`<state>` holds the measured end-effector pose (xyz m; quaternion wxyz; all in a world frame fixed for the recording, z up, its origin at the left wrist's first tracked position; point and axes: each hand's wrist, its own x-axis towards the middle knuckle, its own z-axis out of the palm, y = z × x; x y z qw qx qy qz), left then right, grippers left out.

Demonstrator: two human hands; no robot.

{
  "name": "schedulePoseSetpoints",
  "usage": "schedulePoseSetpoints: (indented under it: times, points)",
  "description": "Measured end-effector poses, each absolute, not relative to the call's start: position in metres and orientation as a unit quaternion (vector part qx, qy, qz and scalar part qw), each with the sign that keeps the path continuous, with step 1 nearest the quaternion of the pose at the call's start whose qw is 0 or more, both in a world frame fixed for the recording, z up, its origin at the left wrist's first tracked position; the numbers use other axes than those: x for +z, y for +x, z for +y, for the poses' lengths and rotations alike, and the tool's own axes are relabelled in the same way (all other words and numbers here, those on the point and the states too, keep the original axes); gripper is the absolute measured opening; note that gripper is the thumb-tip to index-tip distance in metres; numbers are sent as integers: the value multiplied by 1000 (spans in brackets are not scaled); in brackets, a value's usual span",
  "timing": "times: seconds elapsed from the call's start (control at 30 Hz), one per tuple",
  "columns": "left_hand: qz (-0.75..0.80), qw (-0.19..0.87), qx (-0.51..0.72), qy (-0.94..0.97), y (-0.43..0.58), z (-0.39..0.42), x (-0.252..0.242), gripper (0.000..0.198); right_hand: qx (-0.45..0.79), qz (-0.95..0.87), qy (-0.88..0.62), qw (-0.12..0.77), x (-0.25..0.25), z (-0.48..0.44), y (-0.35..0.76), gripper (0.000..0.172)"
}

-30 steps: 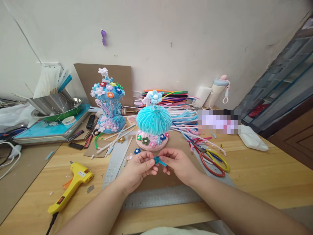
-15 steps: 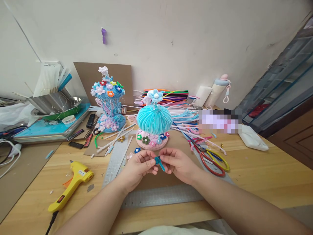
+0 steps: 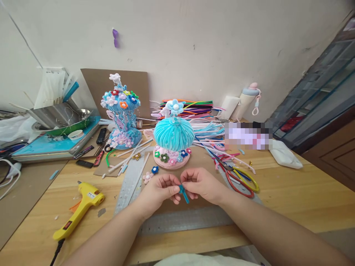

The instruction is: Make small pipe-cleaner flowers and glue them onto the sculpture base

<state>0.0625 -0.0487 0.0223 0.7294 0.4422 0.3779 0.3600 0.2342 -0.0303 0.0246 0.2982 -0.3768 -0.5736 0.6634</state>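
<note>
My left hand (image 3: 163, 190) and my right hand (image 3: 198, 184) meet over the cardboard on the mat. Between their fingertips they pinch a small teal pipe-cleaner piece (image 3: 185, 195), whose straight tail points down toward me. Just behind stands a turquoise pleated dome (image 3: 174, 133) with a light blue flower on top, over a round pink base (image 3: 163, 162) dotted with small flowers. A dark blue flower (image 3: 154, 170) and a pale pink flower (image 3: 147, 177) lie left of my fingers. Further back on the left rises a taller blue flowered piece (image 3: 122, 107).
A yellow glue gun (image 3: 80, 208) lies at the left. Red-handled scissors (image 3: 238, 184) and yellow-handled ones (image 3: 251, 180) lie right of my hands. Bundled pipe cleaners (image 3: 208, 130) spread along the back. A metal pot (image 3: 52, 114) stands far left, a bottle (image 3: 245, 103) back right.
Both hands have shifted slightly down with the teal piece, and its straight tail shows longer below my fingers. The whole view has moved a little.
</note>
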Motion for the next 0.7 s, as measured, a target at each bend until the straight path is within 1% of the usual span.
schedulePoseSetpoints:
  times: [0.13, 0.23, 0.3, 0.4, 0.47, 0.5, 0.6, 0.7]
  points:
    - [373, 726, 370, 443, 61, -46, 19, 26, 655, -558, -392, 326, 25, -30, 232, 11]
    - [367, 723, 378, 447, 61, -45, 17, 25, 635, -553, -418, 341, 23, -31, 229, 12]
    - [367, 719, 382, 450, 61, -45, 17, 25, 593, -575, -440, 352, 19, -33, 227, 9]
    - [370, 713, 386, 453, 63, -46, 17, 25, 476, -638, -470, 382, 15, -36, 226, 5]
    - [374, 712, 384, 453, 63, -46, 17, 25, 448, -660, -470, 378, 14, -37, 225, 4]
    - [377, 712, 381, 454, 63, -46, 17, 24, 471, -656, -465, 364, 15, -38, 226, 4]
    - [376, 714, 370, 460, 62, -45, 16, 23, 604, -601, -424, 308, 19, -37, 227, 7]
    - [364, 722, 371, 457, 60, -45, 16, 23, 698, -539, -372, 289, 21, -34, 230, 12]
